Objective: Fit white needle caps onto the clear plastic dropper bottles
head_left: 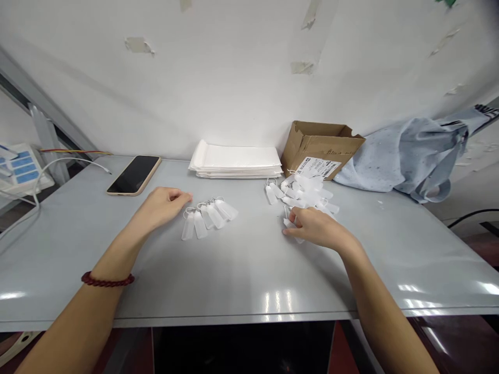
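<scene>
Small white plastic tags with string loops [214, 215] lie in an overlapping row on the left half of the table. Beside the row's left end rests my left hand [166, 205], its fingers curled in and nothing seen in them. A loose pile of the same white tags [307, 191] lies on the right, in front of the cardboard box. At the near edge of that pile my right hand [314, 226] has its thumb and fingers closed around a white tag [288, 223]. The fingers partly cover this tag and others beneath.
Against the wall stand a stack of white envelopes [237, 158] and an open cardboard box [322, 148]. A phone [134, 175] lies at the left, near a white cable [74, 160]. Light blue cloth [405, 156] is heaped at the right. The grey table's front edge [241, 321] runs below my hands.
</scene>
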The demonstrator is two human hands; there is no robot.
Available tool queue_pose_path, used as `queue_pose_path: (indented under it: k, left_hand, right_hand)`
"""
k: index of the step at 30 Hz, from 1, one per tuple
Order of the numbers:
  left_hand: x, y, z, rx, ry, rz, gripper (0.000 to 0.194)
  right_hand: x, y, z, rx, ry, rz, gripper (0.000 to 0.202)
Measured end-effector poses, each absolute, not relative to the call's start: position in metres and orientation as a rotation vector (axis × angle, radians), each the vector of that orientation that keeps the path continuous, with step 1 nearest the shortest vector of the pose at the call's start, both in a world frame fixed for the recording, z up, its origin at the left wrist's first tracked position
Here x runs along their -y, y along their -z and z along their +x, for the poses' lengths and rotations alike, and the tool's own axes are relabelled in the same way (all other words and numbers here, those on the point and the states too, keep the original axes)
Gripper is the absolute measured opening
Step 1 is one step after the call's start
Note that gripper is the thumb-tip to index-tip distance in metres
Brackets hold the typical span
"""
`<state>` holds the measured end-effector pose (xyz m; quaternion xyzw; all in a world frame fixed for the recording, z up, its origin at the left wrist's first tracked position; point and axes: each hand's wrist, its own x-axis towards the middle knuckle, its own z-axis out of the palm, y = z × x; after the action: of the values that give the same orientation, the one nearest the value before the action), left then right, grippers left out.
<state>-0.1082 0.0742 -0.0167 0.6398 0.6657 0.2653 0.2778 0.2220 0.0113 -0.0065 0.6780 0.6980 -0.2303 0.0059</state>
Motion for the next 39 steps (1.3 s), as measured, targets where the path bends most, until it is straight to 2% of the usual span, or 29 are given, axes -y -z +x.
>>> queue_pose_path:
  k: [4, 9, 12, 14, 20, 28, 39]
  left_hand:
    - [-0.068, 0.011, -0.101, -1.885, -0.803, 1.772, 0.028]
    - [-0.048, 0.005, -0.079, -1.649, -1.098, 1.835, 0.022]
    - [-0.031, 0.002, -0.064, -1.403, -1.04, 1.861, 0.022]
    - [-0.023, 0.001, -0.057, -1.262, -0.959, 1.891, 0.022]
    - [-0.015, 0.0, -0.047, -1.1, -0.822, 1.965, 0.02]
    - [-0.019, -0.001, -0.049, -1.156, -0.916, 1.879, 0.016]
    - [-0.016, 0.003, -0.044, -1.047, -0.825, 1.904, 0.017]
  right_hand:
    - [-0.011, 0.007, 0.221, -2.325, 0.842, 2.154, 0.015]
    - [-0.004, 0.0, 0.205, -2.479, 1.606, 1.976, 0.014]
    - [0.001, -0.001, 0.19, -2.451, 2.05, 1.787, 0.014]
    - [0.004, 0.001, 0.182, -2.426, 2.173, 1.745, 0.014]
    - [0.009, 0.004, 0.175, -2.411, 2.252, 1.742, 0.014]
    - [0.009, 0.001, 0.174, -2.467, 2.166, 1.894, 0.01]
    - [0.01, 0.004, 0.169, -2.397, 2.27, 1.807, 0.008]
